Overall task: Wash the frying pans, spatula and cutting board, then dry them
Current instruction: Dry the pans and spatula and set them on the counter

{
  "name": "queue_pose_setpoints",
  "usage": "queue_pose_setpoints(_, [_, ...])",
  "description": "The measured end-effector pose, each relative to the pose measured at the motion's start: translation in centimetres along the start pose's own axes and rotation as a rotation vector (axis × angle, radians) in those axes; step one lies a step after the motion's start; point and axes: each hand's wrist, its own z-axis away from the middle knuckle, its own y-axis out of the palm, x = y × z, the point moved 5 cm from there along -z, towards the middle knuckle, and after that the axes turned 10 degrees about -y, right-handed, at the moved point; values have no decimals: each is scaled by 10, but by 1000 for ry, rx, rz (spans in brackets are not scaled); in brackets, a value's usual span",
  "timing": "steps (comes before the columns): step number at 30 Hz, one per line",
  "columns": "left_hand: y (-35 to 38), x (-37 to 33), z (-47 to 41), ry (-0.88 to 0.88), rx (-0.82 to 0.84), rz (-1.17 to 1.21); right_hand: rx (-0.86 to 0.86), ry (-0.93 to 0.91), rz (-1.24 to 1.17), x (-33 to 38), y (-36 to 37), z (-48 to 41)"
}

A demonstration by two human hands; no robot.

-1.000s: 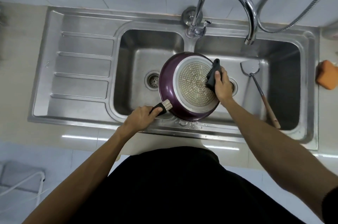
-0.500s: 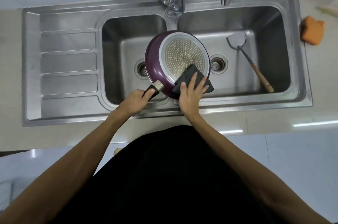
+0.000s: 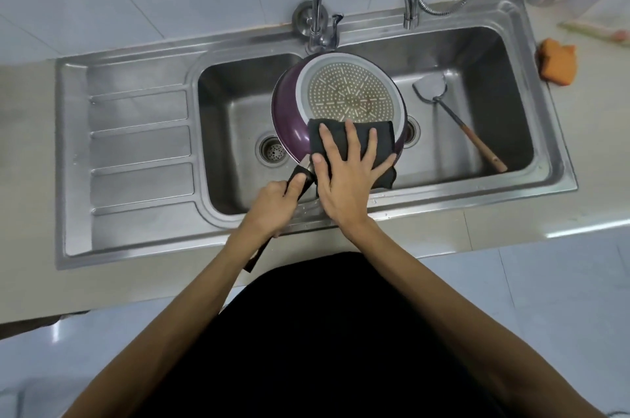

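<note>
Your left hand [image 3: 272, 206] grips the frying pan [image 3: 347, 93] by its handle, pan tilted bottom-up just beyond both hands. Your right hand [image 3: 346, 178], fingers spread flat, presses a dark cloth [image 3: 383, 144] on the underside (near edge). Spatula [image 3: 456, 120] lies right of that hand in the basin [image 3: 484, 76]; orange sponge [image 3: 557, 64] farther right.

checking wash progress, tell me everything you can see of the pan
The pan is round and purple outside, with a pale ring and a dotted, metal-looking disc on its base. It is tilted with its bottom toward the camera, over the divider of the sink. The left hand grips its dark handle. The right hand presses a dark cloth against the near rim with spread fingers, covering that part. The inside is hidden.
</note>
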Motion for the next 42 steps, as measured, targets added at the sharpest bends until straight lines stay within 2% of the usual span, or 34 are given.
queue_pose_setpoints(3, [-2, -3, 15, -61, 114, 224, -121, -221, 149, -3, -13, -10])
queue_pose_setpoints(5, [-12, -4, 20, -72, 161, 250, -198, -290, 152, -25, -24, -13])
queue_pose_setpoints(11, [-38, -4, 26, -80, 261, 267, -298, -253, -210, -69, -66, -35])
queue_pose_setpoints(14, [-40, -9, 30, -68, 311, 258, -347, -190, -291, -74, -81, -30])
queue_pose_setpoints(17, [-34, -18, 35, -62, 350, 268, -383, -189, -86, -54, -87, -16])
queue_pose_setpoints(21, [-7, -41, 45, -37, 397, 357, -380, -351, 289, 1, -68, 8])
queue_pose_setpoints(25, [5, -50, 49, -41, 420, 414, -403, -447, 342, -20, -81, 0])
queue_pose_setpoints(27, [4, -44, 49, -34, 416, 415, -404, -393, 207, -60, -101, -6])
queue_pose_setpoints(30, [6, -31, 50, -30, 408, 383, -305, -284, -219, -110, -126, -17])
queue_pose_setpoints(33, [10, -20, 53, -24, 396, 354, -152, -241, -415, -129, -133, -26])
queue_pose_setpoints(35, [11, -17, 56, 4, 379, 274, -79, -96, -522, -146, -136, -37])
queue_pose_setpoints(39, [9, -23, 57, 84, 330, 44, 162, 114, -571, -174, -138, -59])
queue_pose_setpoints(42, [16, -40, 58, 177, 273, -119, 194, 187, -546, -185, -148, -76])
